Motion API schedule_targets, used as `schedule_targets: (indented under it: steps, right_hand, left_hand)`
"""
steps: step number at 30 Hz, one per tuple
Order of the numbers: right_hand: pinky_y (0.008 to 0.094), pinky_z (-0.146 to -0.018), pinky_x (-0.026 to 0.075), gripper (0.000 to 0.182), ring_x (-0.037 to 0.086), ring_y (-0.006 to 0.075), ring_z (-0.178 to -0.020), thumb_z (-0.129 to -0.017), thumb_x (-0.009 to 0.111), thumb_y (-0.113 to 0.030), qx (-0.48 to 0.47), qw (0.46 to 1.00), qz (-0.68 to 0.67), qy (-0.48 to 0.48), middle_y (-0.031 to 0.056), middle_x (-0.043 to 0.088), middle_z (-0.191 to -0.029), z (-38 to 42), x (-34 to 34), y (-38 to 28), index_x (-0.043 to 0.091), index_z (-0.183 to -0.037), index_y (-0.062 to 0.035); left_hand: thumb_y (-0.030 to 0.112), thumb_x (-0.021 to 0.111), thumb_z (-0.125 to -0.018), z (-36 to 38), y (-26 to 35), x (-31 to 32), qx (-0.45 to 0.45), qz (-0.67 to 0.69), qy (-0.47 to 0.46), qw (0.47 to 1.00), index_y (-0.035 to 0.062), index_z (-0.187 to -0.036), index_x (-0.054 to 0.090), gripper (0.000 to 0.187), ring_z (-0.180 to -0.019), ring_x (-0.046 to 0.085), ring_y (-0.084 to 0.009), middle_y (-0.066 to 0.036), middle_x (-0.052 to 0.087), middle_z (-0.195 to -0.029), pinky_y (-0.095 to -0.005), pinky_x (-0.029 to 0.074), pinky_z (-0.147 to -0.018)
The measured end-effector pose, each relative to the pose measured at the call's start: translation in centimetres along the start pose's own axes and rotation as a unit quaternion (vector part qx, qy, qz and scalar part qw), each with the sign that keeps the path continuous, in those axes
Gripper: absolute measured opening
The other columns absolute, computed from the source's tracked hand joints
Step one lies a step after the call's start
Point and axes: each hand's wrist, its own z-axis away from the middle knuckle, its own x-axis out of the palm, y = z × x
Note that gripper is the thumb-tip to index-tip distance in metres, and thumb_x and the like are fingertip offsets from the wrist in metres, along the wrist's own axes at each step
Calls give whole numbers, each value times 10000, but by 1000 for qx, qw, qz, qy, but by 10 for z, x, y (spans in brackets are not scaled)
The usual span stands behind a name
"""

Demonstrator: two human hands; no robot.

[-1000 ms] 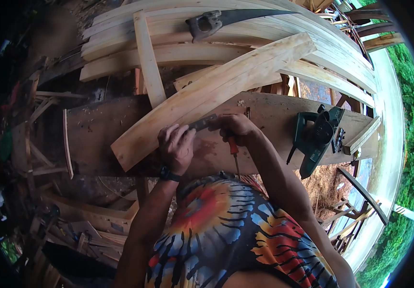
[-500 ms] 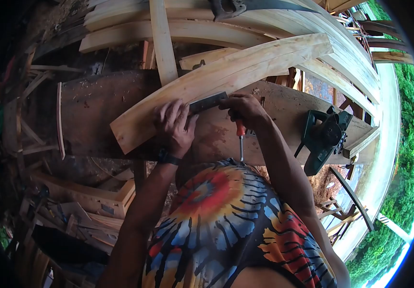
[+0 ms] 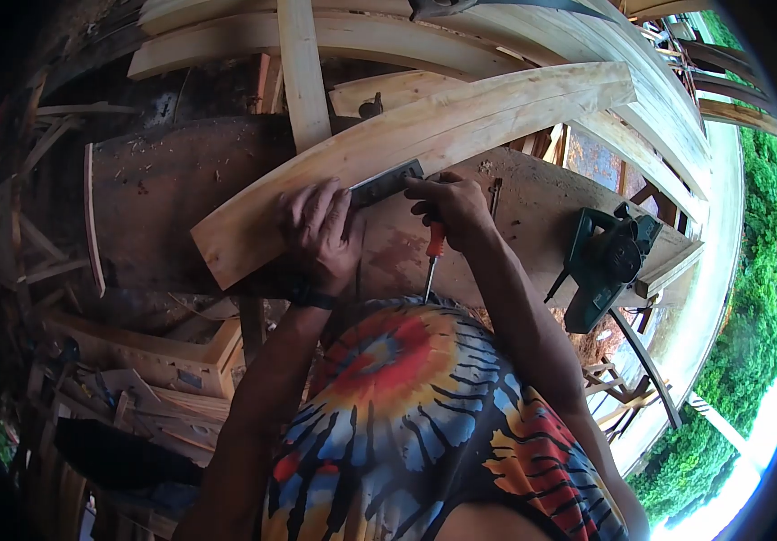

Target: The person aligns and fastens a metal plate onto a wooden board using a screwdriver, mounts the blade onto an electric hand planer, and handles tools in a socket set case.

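A curved, pale wooden plank (image 3: 406,135) lies across a broad brown wooden board (image 3: 181,198) in front of me. Against the plank's near edge sits a dark, flat rectangular metal piece (image 3: 390,183). My left hand (image 3: 323,236) is closed around its left end, with the fingers partly over the plank. At the other end, my right hand (image 3: 453,206) has its thumb and index finger at the metal piece. The same hand holds a screwdriver (image 3: 436,238) by its red handle, its shaft pointing down toward my shirt. Part of the handle is hidden in the palm.
A dark green power tool (image 3: 609,261) rests on the board at the right. Stacked curved planks (image 3: 343,41) and a handsaw (image 3: 442,7) are at the back. A narrow upright timber (image 3: 303,77) meets the plank. A wooden frame (image 3: 163,361) and scraps lie at lower left.
The screwdriver has swung, its tip now further left. My right hand has shifted slightly down along the metal piece's end. The whole view has moved a little; my left hand keeps its grip.
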Motion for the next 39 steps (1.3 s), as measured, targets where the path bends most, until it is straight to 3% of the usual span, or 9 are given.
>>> schedule_targets:
  steps: [7,10,15,19,25,31,34,39]
  right_hand:
    - [292,-629,544,356,698,164,-732,-886,870,-224,6,1000,22,5,124,764,-938,1,0,-4,730,-1017,76]
    - [293,-631,543,356,695,163,-731,-884,872,-224,9,1000,21,4,124,764,-938,1,0,-4,732,-1016,75]
    - [296,-627,539,365,691,164,-726,-874,878,-228,3,1000,7,0,124,763,-934,0,-1,-2,731,-1015,75]
    - [263,-593,513,318,649,116,-676,-900,867,-217,13,1000,12,-5,77,733,-888,-1,-1,-4,718,-1008,42]
    - [265,-592,509,318,649,117,-676,-898,868,-212,15,1000,4,-11,76,731,-887,0,-1,-5,712,-1009,42]
    - [269,-585,509,325,650,124,-667,-894,869,-208,10,1000,2,-21,85,733,-886,-3,-3,-3,709,-1013,50]
    - [273,-579,509,325,657,127,-668,-893,868,-207,11,1000,-1,-22,95,740,-894,-4,-4,-2,711,-1006,54]
    - [275,-575,512,324,667,129,-672,-892,866,-209,11,1000,6,-18,107,752,-907,0,-2,-7,718,-1000,59]
  left_hand:
    - [178,863,-787,-3,4,-4,4,-16,-5,1000,90,-1104,791,336,-1231,611,-311,-36,723,-1305,-619,347,-1172]
    - [148,901,-769,-7,7,-6,5,-9,0,1000,68,-1117,786,376,-1198,627,-337,-46,726,-1301,-593,391,-1139]
    - [206,910,-795,-7,10,-7,-21,-16,-1,1000,35,-1296,691,573,-1252,623,-337,-109,695,-1354,-585,382,-1165]
    - [248,906,-790,-4,10,-6,-48,4,-2,999,34,-1455,563,778,-1302,600,-342,-158,643,-1423,-605,340,-1193]
    - [260,910,-786,-4,9,-3,-40,6,20,999,28,-1452,554,790,-1322,595,-336,-165,615,-1461,-606,346,-1190]
    - [207,939,-769,-7,13,-8,-40,-30,-9,999,71,-1334,661,644,-1262,615,-382,-159,631,-1440,-567,405,-1136]
    - [151,932,-760,-6,7,-6,14,-13,12,1000,68,-1193,747,478,-1194,628,-390,-152,670,-1370,-561,441,-1093]
    - [112,928,-741,-9,10,-8,19,-11,8,1000,38,-1063,792,357,-1174,633,-389,-149,701,-1302,-571,463,-1050]
